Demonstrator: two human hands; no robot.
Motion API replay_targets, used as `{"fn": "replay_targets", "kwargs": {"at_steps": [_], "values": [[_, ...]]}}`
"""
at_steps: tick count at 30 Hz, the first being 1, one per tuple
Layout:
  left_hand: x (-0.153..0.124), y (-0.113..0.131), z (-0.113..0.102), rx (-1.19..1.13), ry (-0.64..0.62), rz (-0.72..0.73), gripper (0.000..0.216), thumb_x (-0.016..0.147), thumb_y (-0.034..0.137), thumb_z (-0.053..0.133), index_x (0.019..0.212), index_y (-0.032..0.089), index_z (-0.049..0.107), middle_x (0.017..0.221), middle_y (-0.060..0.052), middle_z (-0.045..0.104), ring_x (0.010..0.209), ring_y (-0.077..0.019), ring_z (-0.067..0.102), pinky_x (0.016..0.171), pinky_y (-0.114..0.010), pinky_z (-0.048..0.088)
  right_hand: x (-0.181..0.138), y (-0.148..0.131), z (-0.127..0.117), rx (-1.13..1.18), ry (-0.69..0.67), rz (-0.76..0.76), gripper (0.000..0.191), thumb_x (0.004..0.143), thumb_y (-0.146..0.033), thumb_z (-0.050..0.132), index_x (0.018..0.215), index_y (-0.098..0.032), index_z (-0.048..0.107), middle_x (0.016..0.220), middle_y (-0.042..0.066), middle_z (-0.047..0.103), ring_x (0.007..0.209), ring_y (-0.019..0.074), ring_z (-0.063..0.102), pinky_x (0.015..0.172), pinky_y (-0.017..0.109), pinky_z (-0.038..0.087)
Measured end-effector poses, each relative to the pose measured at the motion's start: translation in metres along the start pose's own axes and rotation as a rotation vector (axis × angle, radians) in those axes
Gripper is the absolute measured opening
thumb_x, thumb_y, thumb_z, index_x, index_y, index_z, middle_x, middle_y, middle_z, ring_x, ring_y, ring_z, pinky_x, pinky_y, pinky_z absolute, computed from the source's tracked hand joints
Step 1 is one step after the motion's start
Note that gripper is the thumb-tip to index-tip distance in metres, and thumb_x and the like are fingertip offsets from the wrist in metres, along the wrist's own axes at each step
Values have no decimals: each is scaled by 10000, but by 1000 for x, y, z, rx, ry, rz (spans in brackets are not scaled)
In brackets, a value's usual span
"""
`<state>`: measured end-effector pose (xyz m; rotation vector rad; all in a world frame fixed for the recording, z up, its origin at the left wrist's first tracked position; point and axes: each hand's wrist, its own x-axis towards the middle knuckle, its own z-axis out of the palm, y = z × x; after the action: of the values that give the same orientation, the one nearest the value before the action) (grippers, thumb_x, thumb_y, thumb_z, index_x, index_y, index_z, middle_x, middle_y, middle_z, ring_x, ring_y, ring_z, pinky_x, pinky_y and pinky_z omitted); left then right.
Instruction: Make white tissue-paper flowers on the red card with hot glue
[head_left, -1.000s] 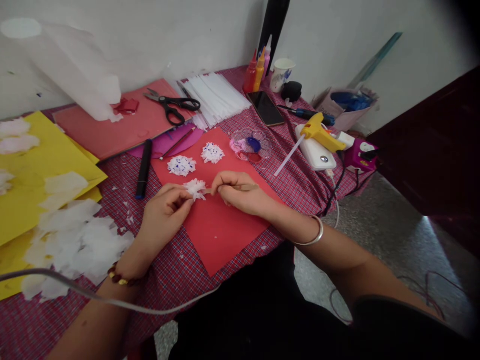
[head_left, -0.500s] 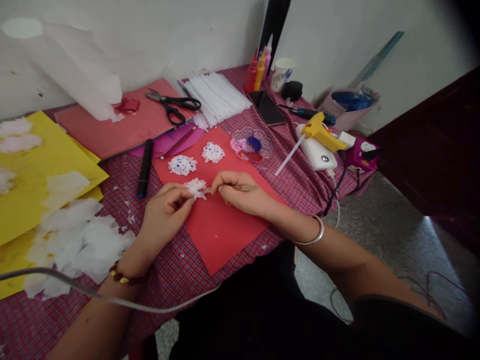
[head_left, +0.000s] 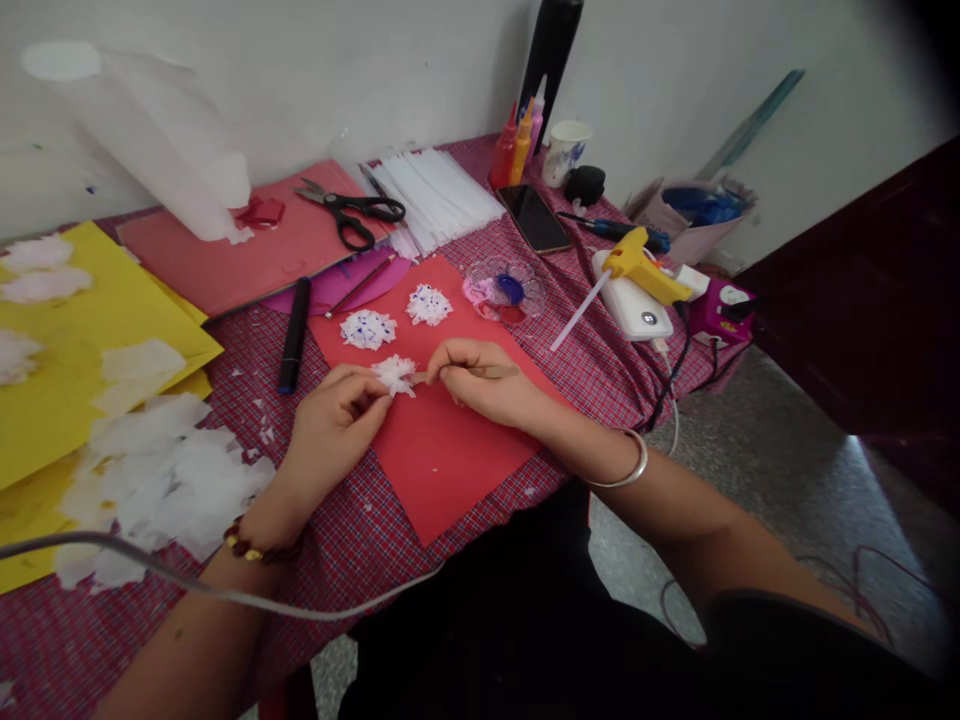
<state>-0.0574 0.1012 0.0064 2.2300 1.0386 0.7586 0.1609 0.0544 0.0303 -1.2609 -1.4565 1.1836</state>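
A small white tissue-paper flower (head_left: 394,374) lies on the red paper sheet (head_left: 442,480). The fingers of my left hand (head_left: 337,420) are pinched on its left edge. My right hand (head_left: 480,380) is closed around a thin wooden stick (head_left: 495,371), whose tip touches the right side of the flower. Two more tissue flowers sit just behind, the left one (head_left: 367,329) and the right one (head_left: 428,305), both speckled with blue. Behind my right hand stands a clear palette (head_left: 538,290) with blue, pink and red paint.
White tissue pieces (head_left: 165,470) are heaped on the left beside yellow paper (head_left: 45,400). A black marker (head_left: 294,335), scissors (head_left: 352,212) and white glue sticks (head_left: 442,200) lie behind. To the right are a phone (head_left: 534,218), glue gun (head_left: 641,268) and power bank (head_left: 630,312). A cable (head_left: 300,612) crosses in front.
The view has shifted slightly. Both hands keep nearly the same place, with the stick still against the flower; no other object has visibly moved.
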Motion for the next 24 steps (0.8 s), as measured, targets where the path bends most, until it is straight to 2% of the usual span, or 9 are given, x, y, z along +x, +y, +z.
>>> {"fn": "replay_targets", "kwargs": {"at_steps": [7, 17, 20, 24], "values": [[1, 2, -1, 4, -1, -10, 97, 879, 239, 583, 817, 209, 651, 874, -13, 631, 769, -163, 608, 706, -313, 480, -1, -1, 0, -17, -4, 11, 185, 835, -93, 443, 815, -170, 610, 552, -76, 459, 455, 68, 320, 461, 204, 246], [1, 5, -2, 1, -3, -13, 106, 879, 245, 573, 812, 208, 647, 852, -24, 636, 789, -186, 619, 716, -329, 484, -2, -3, -1, -17, 1, 8, 185, 833, -91, 456, 816, -164, 625, 545, -76, 459, 461, 69, 342, 461, 201, 259], [1, 7, -2, 15, -27, -40, 130, 878, 272, 568, 800, 208, 650, 790, -17, 635, 755, -189, 616, 696, -329, 471, -2, -2, -2, -8, 38, -18, 180, 824, -107, 456, 808, -170, 624, 549, -73, 473, 458, 73, 351, 462, 206, 262], [1, 8, -3, 11, -47, -77, 153, 879, 313, 562, 796, 221, 650, 755, -1, 639, 726, -182, 610, 680, -318, 465, -3, 0, -4, 68, 153, -76, 166, 832, -129, 442, 779, -187, 588, 555, -64, 480, 478, 85, 395, 476, 210, 287]]}}
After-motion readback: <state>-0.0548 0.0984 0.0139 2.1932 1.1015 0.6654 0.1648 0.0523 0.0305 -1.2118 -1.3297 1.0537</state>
